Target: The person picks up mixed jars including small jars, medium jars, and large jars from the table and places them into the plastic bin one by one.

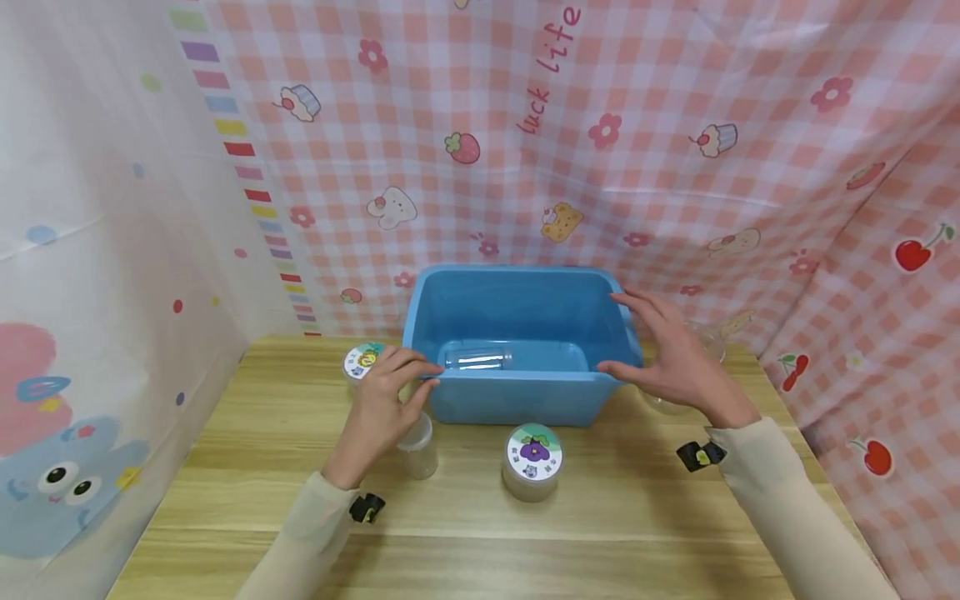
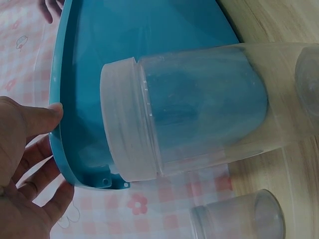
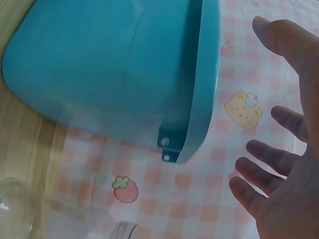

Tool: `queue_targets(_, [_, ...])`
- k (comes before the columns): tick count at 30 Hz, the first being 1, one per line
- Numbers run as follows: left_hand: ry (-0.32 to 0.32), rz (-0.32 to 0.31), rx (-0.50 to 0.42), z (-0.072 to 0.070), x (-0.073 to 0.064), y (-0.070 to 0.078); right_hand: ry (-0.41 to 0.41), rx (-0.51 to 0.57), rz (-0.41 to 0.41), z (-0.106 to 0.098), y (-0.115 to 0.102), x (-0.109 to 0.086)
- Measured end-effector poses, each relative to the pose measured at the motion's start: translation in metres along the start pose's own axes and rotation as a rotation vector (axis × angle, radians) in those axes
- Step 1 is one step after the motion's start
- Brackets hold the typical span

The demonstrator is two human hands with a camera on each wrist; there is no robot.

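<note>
A blue plastic bin (image 1: 517, 400) stands on the table, with a clear jar (image 1: 477, 359) lying inside it. My left hand (image 1: 386, 408) grips the rim at the front left corner; in the left wrist view its thumb (image 2: 44, 118) lies on the rim. Spread fingers and a raised thumb mark my right hand (image 1: 671, 358), beside the bin's right end. The right wrist view shows that hand apart from the rim (image 3: 205, 84), holding nothing. Below my left hand stands a clear jar with a whitish lid (image 1: 420, 446), large in the left wrist view (image 2: 199, 109).
A jar with an eggplant-picture lid (image 1: 534, 454) stands in front of the bin. Another picture-lidded jar (image 1: 362, 360) is partly behind my left hand. Clear containers (image 1: 705, 340) stand right of the bin, partly hidden by my right hand. A checked cloth (image 1: 487, 167) hangs behind.
</note>
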State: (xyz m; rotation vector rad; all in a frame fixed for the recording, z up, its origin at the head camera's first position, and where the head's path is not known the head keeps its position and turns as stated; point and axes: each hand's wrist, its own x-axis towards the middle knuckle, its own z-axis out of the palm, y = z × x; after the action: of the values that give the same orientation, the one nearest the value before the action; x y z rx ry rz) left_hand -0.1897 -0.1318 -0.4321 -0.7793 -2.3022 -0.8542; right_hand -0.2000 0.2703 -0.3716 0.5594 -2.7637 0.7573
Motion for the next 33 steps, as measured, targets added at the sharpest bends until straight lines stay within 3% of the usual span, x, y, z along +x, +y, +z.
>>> queue_targets(15, [0.005,0.029,-0.001,0.001,0.001,-0.002,0.207,-0.016,-0.002,0.002,0.025,-0.008])
queue_targets(27, [0.018,0.032,-0.008,0.001,0.0,-0.002,0.257,0.038,0.121,0.003,0.046,-0.016])
queue_targets(33, [0.019,0.032,-0.011,0.001,0.0,-0.003,0.277,0.087,0.226,0.001,0.057,-0.022])
